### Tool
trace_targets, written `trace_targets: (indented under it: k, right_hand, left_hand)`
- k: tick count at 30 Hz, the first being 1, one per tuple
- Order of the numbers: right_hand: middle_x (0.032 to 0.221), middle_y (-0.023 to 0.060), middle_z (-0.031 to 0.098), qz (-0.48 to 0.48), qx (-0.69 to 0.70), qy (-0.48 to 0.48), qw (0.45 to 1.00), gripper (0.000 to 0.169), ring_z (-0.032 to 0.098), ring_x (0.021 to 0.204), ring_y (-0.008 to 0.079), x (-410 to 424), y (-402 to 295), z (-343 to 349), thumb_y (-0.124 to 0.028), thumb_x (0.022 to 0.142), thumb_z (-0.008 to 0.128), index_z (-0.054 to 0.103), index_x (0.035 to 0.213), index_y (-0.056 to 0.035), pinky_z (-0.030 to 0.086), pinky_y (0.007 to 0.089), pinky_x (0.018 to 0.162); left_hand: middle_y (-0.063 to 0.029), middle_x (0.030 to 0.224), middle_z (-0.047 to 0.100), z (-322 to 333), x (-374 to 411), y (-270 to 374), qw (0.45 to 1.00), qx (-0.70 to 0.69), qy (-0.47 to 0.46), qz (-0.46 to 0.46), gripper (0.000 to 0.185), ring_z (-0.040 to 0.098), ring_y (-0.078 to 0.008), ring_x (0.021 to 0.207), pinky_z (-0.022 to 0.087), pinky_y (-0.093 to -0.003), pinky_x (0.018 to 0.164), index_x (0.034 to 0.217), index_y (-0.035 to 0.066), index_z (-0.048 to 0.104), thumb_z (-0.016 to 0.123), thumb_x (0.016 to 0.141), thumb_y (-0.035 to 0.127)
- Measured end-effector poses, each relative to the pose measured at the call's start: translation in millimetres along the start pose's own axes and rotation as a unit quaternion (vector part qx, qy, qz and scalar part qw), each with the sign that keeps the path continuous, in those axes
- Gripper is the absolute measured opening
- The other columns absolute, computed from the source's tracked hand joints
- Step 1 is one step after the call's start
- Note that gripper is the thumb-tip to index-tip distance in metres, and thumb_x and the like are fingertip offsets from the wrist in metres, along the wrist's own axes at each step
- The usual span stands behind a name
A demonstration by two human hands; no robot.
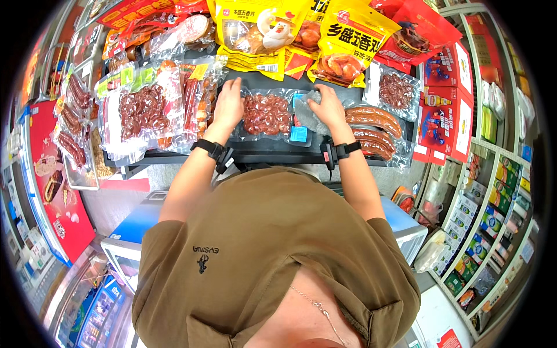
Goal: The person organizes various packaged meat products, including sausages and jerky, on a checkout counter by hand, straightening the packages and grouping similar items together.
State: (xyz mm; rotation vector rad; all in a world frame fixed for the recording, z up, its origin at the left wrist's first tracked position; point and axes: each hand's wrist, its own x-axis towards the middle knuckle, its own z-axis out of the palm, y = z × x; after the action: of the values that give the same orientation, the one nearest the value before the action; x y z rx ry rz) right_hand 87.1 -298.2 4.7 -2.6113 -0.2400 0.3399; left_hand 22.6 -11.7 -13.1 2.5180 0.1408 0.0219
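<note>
My right hand [325, 104] holds a grey cloth [310, 114] against the right end of a clear vacuum pack of dark red sliced meat [267, 115]. That pack lies flat on the black tabletop [261, 81] in front of me and has blue labels at its right end. At the pack's left end is my left hand [229, 103], fingers extended and apart, with nothing in it. Whether its fingertips touch the pack is hard to tell. Packed sausages [373, 126] lie just right of my right hand.
Left of my left hand lie more vacuum packs of meat [143, 111]. Yellow chicken bags [261, 32] and red bags [415, 32] line the back. Red cartons [441, 115] stand at the right, before store shelves [491, 195]. Hanging sausage packs [72, 122] are at far left.
</note>
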Motion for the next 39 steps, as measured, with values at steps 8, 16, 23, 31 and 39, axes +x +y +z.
trace_targets:
  k: [8, 16, 23, 31, 39]
  right_hand:
    - [0.117, 0.0140, 0.057, 0.021, -0.057, -0.042, 0.997, 0.044, 0.061, 0.101, 0.0343, 14.9, 13.6, 24.1, -0.025, 0.079, 0.070, 0.057, 0.119, -0.0108, 0.050, 0.0440, 0.084]
    - [0.114, 0.0118, 0.057, -0.058, -0.003, -0.010, 0.998, 0.038, 0.061, 0.102, 0.0326, 8.9, 0.9, 14.4, -0.020, 0.076, 0.072, 0.062, 0.112, -0.0129, 0.050, 0.0425, 0.086]
    - [0.099, 0.0103, 0.062, -0.076, -0.018, -0.062, 0.995, 0.031, 0.062, 0.095, 0.0324, 10.2, 1.1, -6.7, -0.017, 0.072, 0.070, 0.064, 0.102, -0.0115, 0.050, 0.0417, 0.081]
    - [0.090, 0.0068, 0.060, -0.193, 0.025, 0.147, 0.970, 0.029, 0.061, 0.086, 0.0301, -38.3, -30.8, -73.6, -0.007, 0.064, 0.077, 0.061, 0.087, -0.0106, 0.050, 0.0403, 0.072]
    - [0.090, 0.0065, 0.061, -0.193, -0.030, 0.002, 0.981, 0.026, 0.062, 0.088, 0.0289, -71.0, 0.3, -16.2, -0.008, 0.064, 0.075, 0.062, 0.086, -0.0101, 0.050, 0.0420, 0.074]
  left_hand:
    - [-0.0197, 0.101, 0.061, 7.5, 22.0, -24.8, 0.994, 0.038, -0.043, -0.093, 0.032, 0.058, -0.0390, 0.101, 0.048, -0.0447, 0.087, 0.115, 0.002, 0.055, 0.062, 0.084, 0.008]
    - [-0.0152, 0.088, 0.066, -12.6, 19.8, 1.6, 0.956, -0.188, -0.116, -0.195, 0.014, 0.069, -0.0248, 0.077, 0.052, -0.0350, 0.068, 0.105, 0.002, 0.055, 0.048, 0.093, 0.005]
    - [-0.0119, 0.087, 0.067, -54.2, 3.2, 39.5, 0.931, -0.339, -0.094, -0.099, 0.009, 0.069, -0.0162, 0.076, 0.052, -0.0283, 0.066, 0.103, 0.001, 0.050, 0.043, 0.097, 0.002]
    - [-0.0135, 0.109, 0.067, -81.8, -25.9, 40.5, 0.949, -0.301, -0.064, 0.070, 0.006, 0.065, -0.0203, 0.100, 0.050, -0.0302, 0.085, 0.095, -0.001, 0.052, 0.049, 0.092, -0.006]
    - [-0.0173, 0.102, 0.066, -41.1, -54.2, 4.0, 0.960, -0.182, -0.185, 0.105, 0.008, 0.063, -0.0324, 0.100, 0.050, -0.0383, 0.083, 0.088, -0.001, 0.056, 0.058, 0.083, -0.005]
